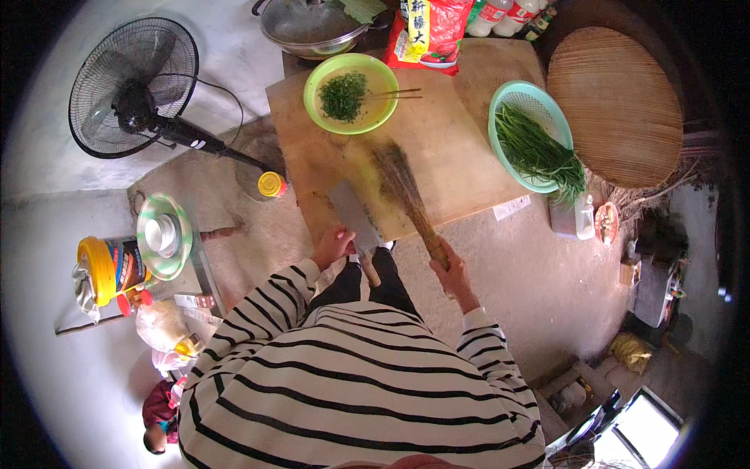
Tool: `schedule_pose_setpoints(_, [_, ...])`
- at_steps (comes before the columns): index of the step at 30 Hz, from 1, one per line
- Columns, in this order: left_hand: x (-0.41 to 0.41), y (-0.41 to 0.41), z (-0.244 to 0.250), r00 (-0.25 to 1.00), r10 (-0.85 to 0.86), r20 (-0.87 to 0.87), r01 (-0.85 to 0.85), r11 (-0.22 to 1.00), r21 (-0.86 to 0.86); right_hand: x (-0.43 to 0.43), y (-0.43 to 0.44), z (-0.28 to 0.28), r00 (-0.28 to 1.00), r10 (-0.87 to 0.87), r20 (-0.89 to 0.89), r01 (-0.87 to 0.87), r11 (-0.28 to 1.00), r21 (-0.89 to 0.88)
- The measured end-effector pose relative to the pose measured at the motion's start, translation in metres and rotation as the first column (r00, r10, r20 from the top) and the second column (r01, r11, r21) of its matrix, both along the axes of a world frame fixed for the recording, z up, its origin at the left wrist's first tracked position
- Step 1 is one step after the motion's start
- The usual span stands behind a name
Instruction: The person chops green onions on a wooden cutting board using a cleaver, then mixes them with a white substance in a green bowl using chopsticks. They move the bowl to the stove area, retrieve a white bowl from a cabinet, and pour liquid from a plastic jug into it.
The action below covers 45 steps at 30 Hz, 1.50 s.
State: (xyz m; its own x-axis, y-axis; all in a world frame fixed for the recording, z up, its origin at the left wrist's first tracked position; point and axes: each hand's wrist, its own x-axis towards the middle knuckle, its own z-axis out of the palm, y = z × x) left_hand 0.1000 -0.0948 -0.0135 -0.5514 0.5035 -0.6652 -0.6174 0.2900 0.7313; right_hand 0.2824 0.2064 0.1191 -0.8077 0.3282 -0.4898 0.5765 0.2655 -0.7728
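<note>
My right hand (451, 271) is closed on the handle of a brush-like whisk (413, 211), whose dark bristle end rests on a wooden board (469, 158). My left hand (335, 245) is beside the blade of a cleaver (355, 214), fingers curled near its edge; whether it grips anything I cannot tell. The cleaver's wooden handle juts past the board's near edge. Behind them stands a green bowl (309, 105) of pale yellow liquid with chopped greens (341, 97) and chopsticks (404, 94). At the right, long green leaves (530, 140) lie in a turquoise colander (498, 97).
A floor fan (135, 88) stands at the left, near a yellow-lidded jar (272, 184). A lidded pan (313, 26) and red bag (430, 35) are at the back. A round wooden lid (615, 105) leans right. A person (159, 416) is at the lower left.
</note>
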Motion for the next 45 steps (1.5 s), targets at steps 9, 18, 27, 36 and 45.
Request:
schedule_pose_setpoints(9, [0.0, 0.002, 0.042, 0.999, -0.007, -0.036, 0.008, 0.999, 0.036, 0.077, -0.056, -0.031, 0.893, -0.444, 0.074, 0.45, 0.888, -0.1])
schedule_pose_setpoints(18, [-0.003, 0.01, 0.072, 0.999, 0.04, 0.036, -0.04, 0.999, -0.017, 0.028, -0.127, -0.021, 0.94, -0.34, 0.016, 0.317, 0.858, -0.403])
schedule_pose_setpoints(27, [0.0, 0.007, 0.044, 0.991, 0.115, 0.062, -0.112, 0.992, -0.049, 0.036, -0.078, 0.001, 0.941, -0.338, 0.013, 0.334, 0.924, -0.186])
schedule_pose_setpoints(36, [0.004, 0.011, 0.074, 0.997, 0.07, -0.044, -0.076, 0.986, -0.147, 0.028, -0.102, -0.005, 0.973, -0.12, 0.198, 0.15, 0.977, -0.149])
schedule_pose_setpoints(45, [0.01, 0.002, 0.034, 0.988, 0.152, 0.023, -0.15, 0.987, -0.062, 0.051, -0.095, 0.004, 0.989, -0.119, 0.083, 0.136, 0.96, -0.246])
